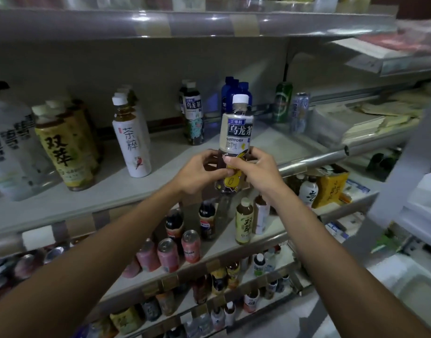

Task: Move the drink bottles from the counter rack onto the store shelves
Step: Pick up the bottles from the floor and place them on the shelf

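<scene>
A Suntory oolong tea bottle (237,132) with a white cap and cream label stands upright in front of the middle shelf (161,189), held above its front edge. My left hand (200,172) grips its lower left side. My right hand (253,170) grips its lower right side, fingers curled over the yellow part of the label. Two matching oolong bottles (193,113) stand further back on the same shelf, behind and left of the held one.
On the middle shelf stand white tea bottles (134,140), yellow-label tea bottles (66,152), blue bottles (234,91) and two cans (291,106). Lower shelves (221,250) hold pink cans and cola bottles. Stacked papers (365,120) lie to the right, and a shelf (185,23) hangs overhead.
</scene>
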A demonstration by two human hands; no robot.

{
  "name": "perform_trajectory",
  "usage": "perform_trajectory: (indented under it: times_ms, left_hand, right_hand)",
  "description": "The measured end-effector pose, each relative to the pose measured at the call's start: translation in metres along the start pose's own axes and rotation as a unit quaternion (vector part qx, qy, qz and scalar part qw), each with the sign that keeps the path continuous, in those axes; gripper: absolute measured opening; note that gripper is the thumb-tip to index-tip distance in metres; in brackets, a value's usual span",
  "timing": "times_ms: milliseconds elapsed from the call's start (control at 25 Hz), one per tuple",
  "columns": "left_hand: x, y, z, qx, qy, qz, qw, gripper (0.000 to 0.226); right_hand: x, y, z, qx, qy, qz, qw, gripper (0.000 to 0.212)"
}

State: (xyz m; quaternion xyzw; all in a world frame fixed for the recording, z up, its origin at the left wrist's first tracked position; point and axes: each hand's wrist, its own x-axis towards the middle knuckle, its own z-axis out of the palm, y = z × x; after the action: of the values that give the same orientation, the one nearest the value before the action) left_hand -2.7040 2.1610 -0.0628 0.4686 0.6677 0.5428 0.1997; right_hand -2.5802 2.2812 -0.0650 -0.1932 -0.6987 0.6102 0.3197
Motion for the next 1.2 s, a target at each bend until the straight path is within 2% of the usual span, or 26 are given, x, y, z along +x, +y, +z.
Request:
perform_trajectory:
  times_ms: [120,200,360,480,600,760,840,920,1000,1200]
  left_hand:
    - [0.041,-0.026,-0.014,0.043,-0.02,0.006,0.999,0.029]
    - [0.071,-0.042,-0.022,0.051,-0.014,0.0,0.999,0.02]
    - [0.12,-0.062,-0.024,0.024,-0.02,0.023,0.999,0.017]
    - [0.138,-0.075,-0.029,-0.001,-0.024,0.023,0.999,0.019]
    - [0.144,-0.091,-0.047,0.001,0.007,-0.003,1.0,0.018]
    - [0.142,-0.108,-0.077,0.05,0.107,-0.015,0.993,0.018]
    - [0.143,-0.112,-0.09,0.103,0.141,-0.025,0.984,0.024]
    - [0.145,-0.115,-0.099,0.106,0.163,-0.046,0.98,0.028]
    - [0.147,-0.117,-0.103,0.093,0.17,-0.061,0.979,0.029]
    - [0.153,-0.117,-0.107,0.168,0.161,-0.056,0.971,0.028]
  right_hand:
    - [0.04,0.008,-0.004,0.001,0.033,-0.003,0.999,0.032]
    - [0.069,0.01,-0.01,-0.01,0.058,-0.003,0.998,0.038]
    - [0.115,0.021,-0.015,-0.033,0.087,0.004,0.996,0.042]
    - [0.138,0.032,-0.005,-0.047,0.073,0.012,0.996,0.038]
    - [0.155,0.039,0.015,-0.08,0.029,-0.009,0.996,0.036]
    - [0.182,0.044,0.052,-0.132,-0.003,-0.042,0.99,0.045]
    - [0.195,0.045,0.066,-0.156,-0.012,-0.044,0.987,0.047]
    - [0.206,0.046,0.076,-0.165,-0.017,-0.047,0.985,0.045]
    - [0.215,0.05,0.082,-0.165,-0.02,-0.048,0.985,0.043]
    - [0.22,0.065,0.091,-0.169,-0.021,-0.075,0.983,0.046]
